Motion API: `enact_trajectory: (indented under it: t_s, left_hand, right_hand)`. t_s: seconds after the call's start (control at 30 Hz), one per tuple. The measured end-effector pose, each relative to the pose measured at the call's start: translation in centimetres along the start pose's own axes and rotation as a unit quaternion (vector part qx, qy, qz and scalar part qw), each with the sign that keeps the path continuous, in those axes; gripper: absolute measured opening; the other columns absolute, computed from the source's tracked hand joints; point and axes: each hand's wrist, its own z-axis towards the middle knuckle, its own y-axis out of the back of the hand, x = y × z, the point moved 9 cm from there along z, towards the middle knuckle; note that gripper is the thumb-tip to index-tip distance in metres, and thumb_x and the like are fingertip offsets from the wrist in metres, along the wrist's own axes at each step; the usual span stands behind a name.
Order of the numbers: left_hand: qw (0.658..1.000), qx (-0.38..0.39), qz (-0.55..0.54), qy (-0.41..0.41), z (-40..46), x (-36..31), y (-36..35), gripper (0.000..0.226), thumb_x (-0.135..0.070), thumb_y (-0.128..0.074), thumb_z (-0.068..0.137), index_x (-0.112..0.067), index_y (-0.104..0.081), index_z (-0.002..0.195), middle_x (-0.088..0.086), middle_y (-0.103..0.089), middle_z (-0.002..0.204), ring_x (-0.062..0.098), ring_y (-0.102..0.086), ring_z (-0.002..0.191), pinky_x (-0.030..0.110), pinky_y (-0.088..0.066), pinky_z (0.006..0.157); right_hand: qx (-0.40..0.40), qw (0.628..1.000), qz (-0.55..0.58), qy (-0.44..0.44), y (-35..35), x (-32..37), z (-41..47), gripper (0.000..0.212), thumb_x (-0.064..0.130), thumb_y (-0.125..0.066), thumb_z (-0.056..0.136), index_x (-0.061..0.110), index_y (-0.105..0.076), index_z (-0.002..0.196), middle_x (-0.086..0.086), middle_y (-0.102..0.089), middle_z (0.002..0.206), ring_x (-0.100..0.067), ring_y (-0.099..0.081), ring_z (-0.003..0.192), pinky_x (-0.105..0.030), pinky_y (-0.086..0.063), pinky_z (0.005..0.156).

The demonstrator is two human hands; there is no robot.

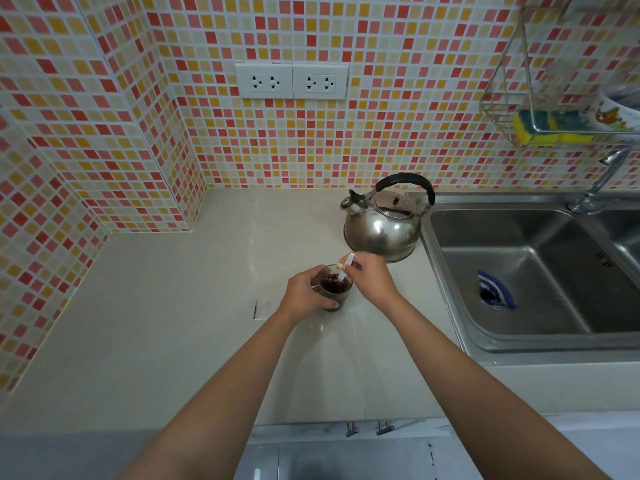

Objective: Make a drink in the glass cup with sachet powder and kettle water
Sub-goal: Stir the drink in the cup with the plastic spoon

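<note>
Head view, centre of frame: my right hand [369, 279] pinches a thin white stirrer [346, 270] dipped into the cup [335, 289], which holds dark liquid. My left hand [304, 294] wraps the cup's side, steadying it on the tabletop [173, 323]. Glass is rigid but breakable and probably slick, maybe warm, so I'd grip low around the wall. Just above stands the kettle [384, 230], beside the sink [536, 271] at right.
</note>
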Motion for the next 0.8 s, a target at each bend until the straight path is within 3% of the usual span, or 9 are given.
enact_trajectory:
  t_s: [0.13,0.27,0.4,0.53,0.7,0.8]
  left_hand:
    - [1.0,-0.006,-0.023,0.003,-0.2,0.5,-0.1,0.062,-0.003,-0.086,0.053,-0.016,-0.069,0.111,0.005,-0.073,0.108,0.023,-0.066,0.105,0.025,-0.052,0.086]
    - [0.999,-0.008,-0.052,0.001,-0.5,0.5,-0.3,0.066,0.002,-0.084,0.055,-0.02,-0.069,0.116,0.002,-0.073,0.109,0.019,-0.066,0.103,0.022,-0.053,0.085]
    - [0.997,-0.008,-0.08,0.01,-0.6,0.6,-0.4,0.071,0.007,-0.083,0.057,-0.014,-0.066,0.123,0.008,-0.071,0.118,0.02,-0.065,0.11,0.028,-0.052,0.095]
    - [0.996,-0.004,-0.085,0.001,-0.8,0.4,-0.4,0.068,0.008,-0.083,0.056,-0.015,-0.069,0.118,0.003,-0.073,0.107,0.015,-0.065,0.098,0.013,-0.053,0.082]
    - [0.995,-0.005,-0.101,0.009,-0.8,0.3,-0.3,0.073,0.012,-0.082,0.057,-0.01,-0.066,0.124,0.011,-0.071,0.117,0.019,-0.065,0.107,0.024,-0.052,0.092]
    - [0.996,-0.003,-0.091,0.002,-1.0,0.1,-0.3,0.07,0.01,-0.082,0.057,-0.013,-0.067,0.122,0.009,-0.073,0.114,0.017,-0.066,0.101,0.016,-0.053,0.084]
  right_hand:
    - [0.004,1.0,-0.007,-0.02,0.1,-1.1,-0.2,0.013,0.013,-0.061,0.087,0.006,-0.071,0.083,-0.014,-0.067,0.075,-0.02,-0.058,0.07,-0.029,-0.044,0.067]
    - [0.015,0.999,0.028,-0.009,-0.6,-0.4,-0.4,0.013,0.012,-0.062,0.086,0.009,-0.07,0.076,-0.006,-0.063,0.068,-0.017,-0.054,0.067,-0.029,-0.042,0.065]
    - [-0.008,0.999,-0.025,-0.025,0.3,-0.8,0.0,0.012,0.014,-0.061,0.087,0.009,-0.071,0.082,-0.009,-0.067,0.075,-0.018,-0.058,0.069,-0.03,-0.045,0.067]
    - [0.031,0.999,0.006,-0.006,-0.9,0.0,0.0,0.012,0.011,-0.062,0.085,0.013,-0.07,0.076,-0.017,-0.064,0.07,-0.018,-0.052,0.064,-0.029,-0.041,0.064]
    - [-0.002,0.999,-0.038,-0.035,0.3,-1.0,0.3,0.012,0.015,-0.062,0.086,0.013,-0.072,0.081,-0.003,-0.063,0.066,-0.02,-0.058,0.067,-0.029,-0.044,0.063]
    - [0.034,0.999,0.013,-0.025,-0.9,-0.4,0.0,0.011,0.012,-0.065,0.084,0.011,-0.071,0.074,-0.013,-0.067,0.066,-0.019,-0.058,0.064,-0.029,-0.045,0.065]
